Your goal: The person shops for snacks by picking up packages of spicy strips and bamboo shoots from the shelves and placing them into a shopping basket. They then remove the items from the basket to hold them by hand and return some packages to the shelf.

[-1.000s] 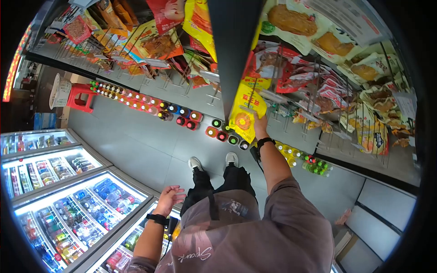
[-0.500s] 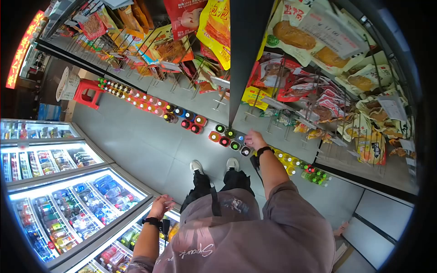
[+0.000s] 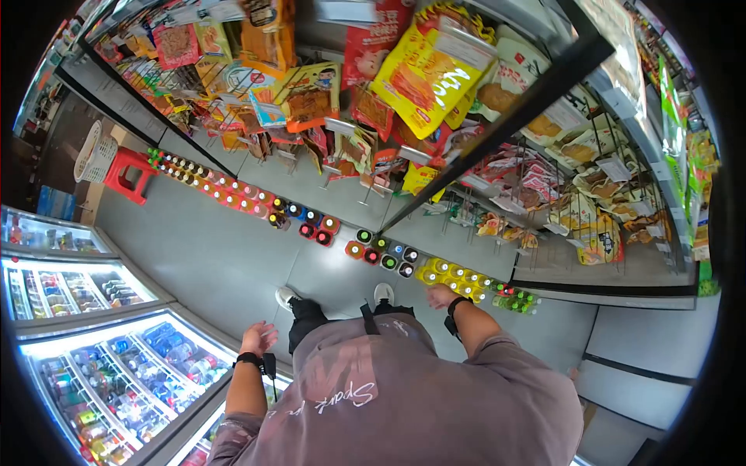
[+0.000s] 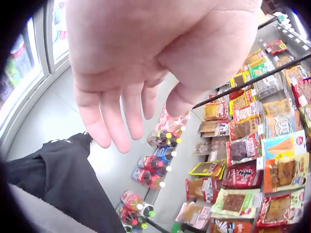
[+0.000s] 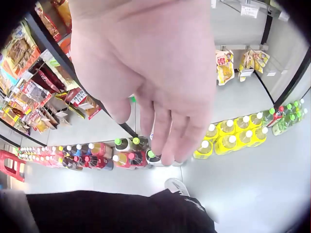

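Note:
My left hand (image 3: 259, 339) hangs at my side near the lit drink fridges (image 3: 140, 373), holding nothing. Its fingers (image 4: 112, 124) are loosely extended in the left wrist view. On the other side my right hand (image 3: 443, 296) hangs low in front of the rack, with bottles of yellow drink (image 3: 458, 276) just beyond it. In the right wrist view its fingers (image 5: 177, 131) droop, loosely bent, with nothing in them. A yellow snack bag (image 3: 420, 180) hangs low on the rack behind a black post (image 3: 482, 151). Higher up hangs a larger yellow snack bag (image 3: 423, 74).
Rows of bottles (image 3: 241, 194) stand on the floor along the rack's foot. Packaged snacks (image 3: 311, 97) hang on hooks above them. A red stool (image 3: 128, 172) and a white basket (image 3: 95, 155) stand at the far left. Grey floor (image 3: 210, 248) runs between rack and fridges.
My right hand held a yellow snack bag at the rack, let go of it, then drew back and down. The view has shifted along the rack; my left hand stays empty.

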Tool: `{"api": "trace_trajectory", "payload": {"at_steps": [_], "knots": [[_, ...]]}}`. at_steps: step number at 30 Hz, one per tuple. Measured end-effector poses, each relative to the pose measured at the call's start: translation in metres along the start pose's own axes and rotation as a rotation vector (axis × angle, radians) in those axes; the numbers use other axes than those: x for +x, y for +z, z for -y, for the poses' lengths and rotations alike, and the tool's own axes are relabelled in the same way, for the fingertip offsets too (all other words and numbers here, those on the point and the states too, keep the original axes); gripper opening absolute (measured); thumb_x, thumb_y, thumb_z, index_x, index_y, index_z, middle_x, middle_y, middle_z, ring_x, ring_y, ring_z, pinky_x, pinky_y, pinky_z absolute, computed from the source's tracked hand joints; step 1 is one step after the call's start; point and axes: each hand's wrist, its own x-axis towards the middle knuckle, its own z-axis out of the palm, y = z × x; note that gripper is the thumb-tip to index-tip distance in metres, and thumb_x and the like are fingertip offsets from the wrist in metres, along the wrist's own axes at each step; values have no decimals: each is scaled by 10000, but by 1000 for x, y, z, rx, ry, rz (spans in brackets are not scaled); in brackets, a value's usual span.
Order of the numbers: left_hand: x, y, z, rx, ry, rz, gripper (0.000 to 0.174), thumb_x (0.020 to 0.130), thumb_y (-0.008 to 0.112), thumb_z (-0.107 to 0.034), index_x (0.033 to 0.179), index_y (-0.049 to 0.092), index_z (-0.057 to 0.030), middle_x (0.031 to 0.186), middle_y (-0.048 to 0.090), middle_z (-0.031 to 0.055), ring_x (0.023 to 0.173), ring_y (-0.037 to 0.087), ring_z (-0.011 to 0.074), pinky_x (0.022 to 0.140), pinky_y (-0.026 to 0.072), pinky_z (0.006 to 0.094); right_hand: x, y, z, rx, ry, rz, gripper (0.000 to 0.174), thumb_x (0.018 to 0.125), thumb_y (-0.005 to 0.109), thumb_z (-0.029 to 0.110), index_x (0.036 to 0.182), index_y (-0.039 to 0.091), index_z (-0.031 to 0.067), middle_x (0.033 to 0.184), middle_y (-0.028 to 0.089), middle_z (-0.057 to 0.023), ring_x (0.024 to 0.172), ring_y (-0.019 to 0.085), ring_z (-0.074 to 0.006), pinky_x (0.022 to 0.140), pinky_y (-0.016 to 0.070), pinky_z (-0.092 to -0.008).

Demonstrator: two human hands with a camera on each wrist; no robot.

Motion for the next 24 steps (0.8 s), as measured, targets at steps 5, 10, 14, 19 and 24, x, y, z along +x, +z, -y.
{"api": "trace_trajectory", "payload": {"at_steps": [5,10,14,19,24], "knots": [[56,-73,-35,-116,28,6,375,912,506,-215,1242,458,-45,1111,587,125,903,610,273,726,529,389,-33,51,64,-52,153,6,419,937,490,354,1241,494,66,1082,617,-162,899,640,-288,713,536,-445],[76,-163,-57,-182,-49,-71,299,895,542,-214,1157,505,-73,934,581,68,737,582,193,618,530,353,-67,143,215,-125,25,45,413,931,492,330,1240,483,56,1054,621,-190,903,640,-331,747,534,-463],[57,-229,-90,-153,-16,-137,251,885,561,-207,1090,536,-65,903,574,75,691,565,185,628,541,353,-65,231,343,-251,-312,80,317,936,519,323,1063,583,40,899,649,-91,766,648,-208,651,536,-368],[86,-300,-95,-239,-48,-203,309,876,551,-217,1144,521,-66,912,585,75,757,584,204,675,515,380,-48,324,467,-372,-456,214,269,955,519,296,1038,549,41,902,637,-118,773,647,-205,621,518,-328],[104,-355,-125,-332,-92,-260,260,873,539,-218,1099,521,-91,908,591,72,756,609,223,681,508,401,-3,393,551,-624,-349,238,296,941,539,304,1052,564,31,835,631,-111,693,650,-227,618,545,-356]]}}
